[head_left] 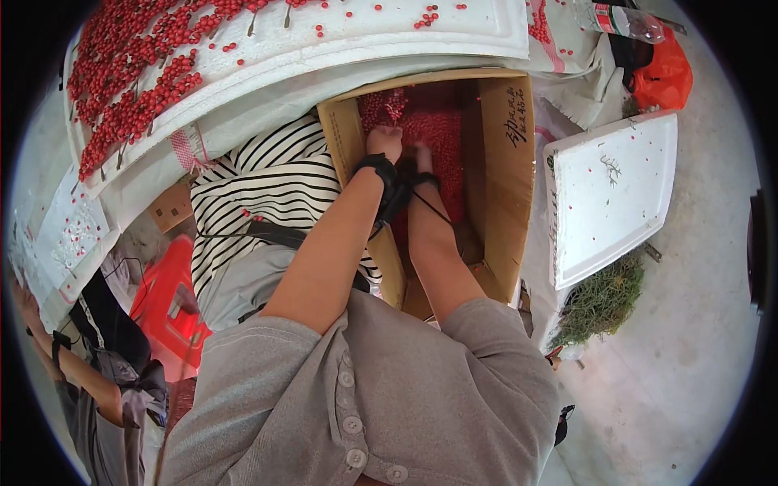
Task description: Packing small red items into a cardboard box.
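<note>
Both my arms reach down into a tall cardboard box (506,154), which has a heap of loose red berries (442,134) at its far end. My left hand (385,142) is closed, with a bunch of red berries (395,105) showing just beyond its fingers, by the box's left wall. My right hand (423,158) is lower and close beside it, over the heap. Its fingers are in shadow and partly hidden, so their grip does not show. Dark bands with cables sit on both my wrists.
A white foam board (267,57) carrying red berry sprigs (138,81) spans the far side. Right of the box stand a white foam lid (616,194) and a pile of green stems (604,300). A red plastic stool (170,308) and another person's arm (89,377) are at left.
</note>
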